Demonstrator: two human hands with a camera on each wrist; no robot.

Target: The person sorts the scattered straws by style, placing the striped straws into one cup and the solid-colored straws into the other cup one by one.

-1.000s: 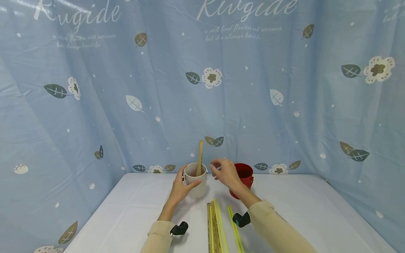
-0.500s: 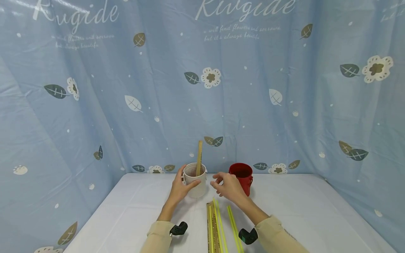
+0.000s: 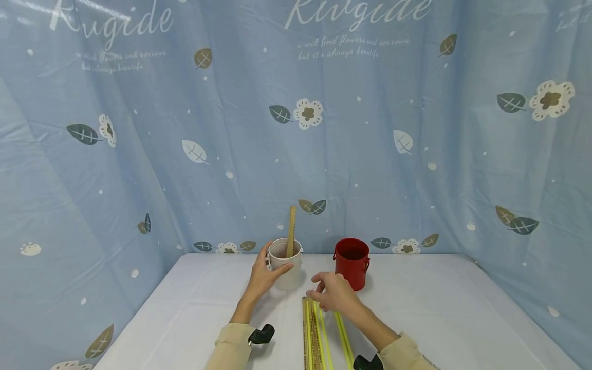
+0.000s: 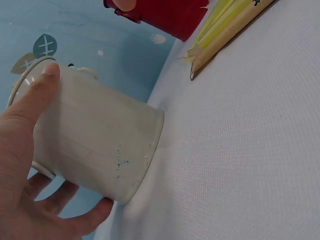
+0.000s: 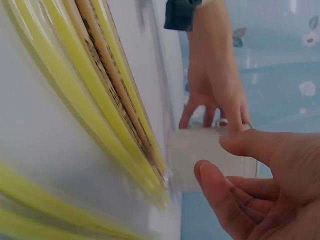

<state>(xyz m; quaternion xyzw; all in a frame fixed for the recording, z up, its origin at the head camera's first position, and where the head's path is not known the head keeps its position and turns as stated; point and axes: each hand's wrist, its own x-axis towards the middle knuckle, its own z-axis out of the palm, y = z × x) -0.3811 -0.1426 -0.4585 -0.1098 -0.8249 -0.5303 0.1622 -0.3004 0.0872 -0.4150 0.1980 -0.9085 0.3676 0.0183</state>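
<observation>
My left hand grips a small white metal bucket, with the thumb on the near side and the fingers round the left. The bucket stands upright on the table. One long brown stick leans in it and sticks up well above the rim. My right hand hangs over the far ends of several long sticks, its fingers loosely bent and nothing between thumb and fingertips. Brown sticks with dark print lie side by side with glossy yellow sticks, all pointing away from me.
A red bucket with side handles stands right of the white one, just beyond my right hand. Two yellow sticks lie a little apart on the right. White cloth covers the table, and a blue patterned curtain hangs behind it.
My right hand has moved down and toward me, from beside the white bucket's rim to over the sticks. The red bucket is now in full view. My left hand has stayed on the white bucket.
</observation>
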